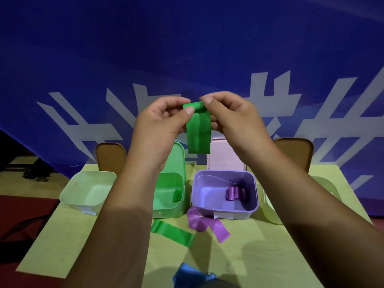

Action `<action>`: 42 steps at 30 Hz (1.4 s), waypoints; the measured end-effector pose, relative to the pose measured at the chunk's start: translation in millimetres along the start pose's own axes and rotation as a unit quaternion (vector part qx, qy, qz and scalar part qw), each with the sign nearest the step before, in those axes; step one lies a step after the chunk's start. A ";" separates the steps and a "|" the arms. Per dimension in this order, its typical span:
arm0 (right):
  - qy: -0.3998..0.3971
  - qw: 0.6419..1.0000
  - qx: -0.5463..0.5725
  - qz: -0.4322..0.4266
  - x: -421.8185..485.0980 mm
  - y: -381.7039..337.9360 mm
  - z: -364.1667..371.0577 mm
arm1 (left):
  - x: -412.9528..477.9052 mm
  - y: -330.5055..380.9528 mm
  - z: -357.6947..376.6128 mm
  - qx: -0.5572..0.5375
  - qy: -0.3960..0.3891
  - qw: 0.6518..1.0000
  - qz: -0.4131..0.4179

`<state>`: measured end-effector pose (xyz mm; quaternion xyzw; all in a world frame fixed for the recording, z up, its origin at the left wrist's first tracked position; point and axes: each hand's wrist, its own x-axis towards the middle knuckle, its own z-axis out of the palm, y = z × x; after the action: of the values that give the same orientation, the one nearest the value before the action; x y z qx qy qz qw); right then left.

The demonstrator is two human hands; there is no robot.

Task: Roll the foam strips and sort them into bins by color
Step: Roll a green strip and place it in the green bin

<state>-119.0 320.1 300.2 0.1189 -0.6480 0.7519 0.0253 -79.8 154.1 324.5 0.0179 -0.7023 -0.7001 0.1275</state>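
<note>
A green foam strip (198, 132) hangs in the air above the bins, its top end pinched between both hands, the left hand (160, 121) and the right hand (234, 115) meeting at the upper edge. The fingers (189, 111) of each hand are curled narrowly onto the strip, where the top end is folded over in what looks like the first turn of a roll; the rest of the strip dangles flat.

Below, toward the far edge of the tabletop (249, 256), the green bin (166, 210) holds one green roll (177, 196), and just beside it the purple bin (224, 213) holds several purple rolls (235, 193). A loose green strip (172, 232) and a purple strip (205, 224) lie unrolled in front of those bins; a blue strip (193, 277) sits at the near edge. A pale bin (83, 202) stands at the far left corner.

The rolling step appears barely begun. The next move likely calls for winding the strip down tightly, keeping the coil pinched so it does not spring open, then dropping it in the green bin.
</note>
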 end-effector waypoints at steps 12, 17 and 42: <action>0.001 0.999 -0.016 -0.034 2.2 0.0 -0.1 | 0.5 -3.1 -0.6 -0.020 -0.002 0.999 -0.032; -0.008 1.000 0.016 -0.009 -1.3 -3.1 2.6 | -0.5 -3.3 -2.9 -0.008 0.005 1.000 -0.012; -0.003 1.000 -0.026 -0.011 -14.4 -7.6 14.9 | -9.3 -2.9 -16.0 -0.011 -0.011 1.000 0.008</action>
<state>-101.3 308.4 306.5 0.1273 -0.6657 0.7344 0.0347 -68.0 140.2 320.0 0.0036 -0.6961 -0.7069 0.1256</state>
